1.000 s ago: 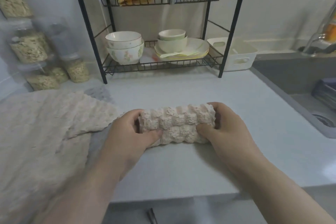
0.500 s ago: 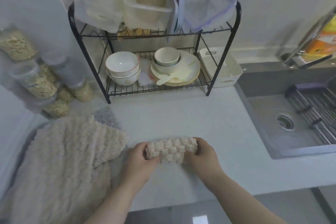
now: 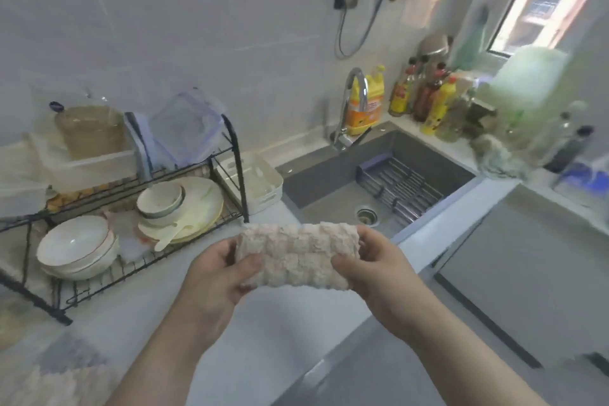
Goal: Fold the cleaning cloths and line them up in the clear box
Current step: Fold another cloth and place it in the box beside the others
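Holding a folded beige cleaning cloth (image 3: 293, 257) in the air above the bench (image 3: 158, 313), near its front edge by the sink (image 3: 329, 204). Left hand (image 3: 214, 273) pinching the cloth's left end, right hand (image 3: 379, 273) pinching its right end, thumbs on the near face. Standing at the bench's back left: black dish rack (image 3: 238, 155) with stacked bowls (image 3: 75, 247). Lying at the front left corner: another beige cloth (image 3: 66, 386).

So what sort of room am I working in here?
Most likely a home kitchen: a sink with a faucet, a wire dish rack holding bowls and plates, and sauce bottles in the corner.
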Action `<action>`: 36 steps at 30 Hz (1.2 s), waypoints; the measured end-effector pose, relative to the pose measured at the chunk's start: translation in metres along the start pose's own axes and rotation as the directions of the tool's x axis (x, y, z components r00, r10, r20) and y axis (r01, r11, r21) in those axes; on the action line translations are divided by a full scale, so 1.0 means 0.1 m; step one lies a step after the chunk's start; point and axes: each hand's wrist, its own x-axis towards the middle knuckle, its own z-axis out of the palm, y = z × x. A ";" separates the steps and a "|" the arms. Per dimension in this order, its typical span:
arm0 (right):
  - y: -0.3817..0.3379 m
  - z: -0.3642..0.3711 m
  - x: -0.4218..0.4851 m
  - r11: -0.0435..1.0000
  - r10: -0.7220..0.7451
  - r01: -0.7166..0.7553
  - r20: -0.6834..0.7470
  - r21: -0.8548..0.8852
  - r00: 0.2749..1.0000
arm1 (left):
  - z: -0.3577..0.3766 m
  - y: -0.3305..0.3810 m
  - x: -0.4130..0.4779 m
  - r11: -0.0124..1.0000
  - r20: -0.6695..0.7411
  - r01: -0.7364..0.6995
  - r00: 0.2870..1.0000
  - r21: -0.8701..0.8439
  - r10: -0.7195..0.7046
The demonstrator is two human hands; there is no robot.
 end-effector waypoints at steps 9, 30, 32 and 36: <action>-0.67 -1.99 -0.68 0.969 -0.182 0.235 -0.414 0.081 0.892 | 2.30 -0.39 0.75 0.994 0.465 0.069 0.880 0.081 -0.099; -1.44 -5.81 -1.51 0.938 -0.194 0.334 -0.648 0.098 0.736 | 6.58 -1.79 1.63 0.975 0.752 0.024 0.633 0.222 -0.187; -1.48 -6.11 -1.40 0.940 -0.191 0.329 -0.662 0.088 0.725 | 6.84 -1.91 1.84 0.969 0.774 0.009 0.600 0.246 -0.202; -1.64 -6.79 -1.04 0.960 -0.147 0.272 -0.701 0.070 0.698 | 7.38 -2.20 2.42 0.961 0.751 0.006 0.623 0.276 -0.219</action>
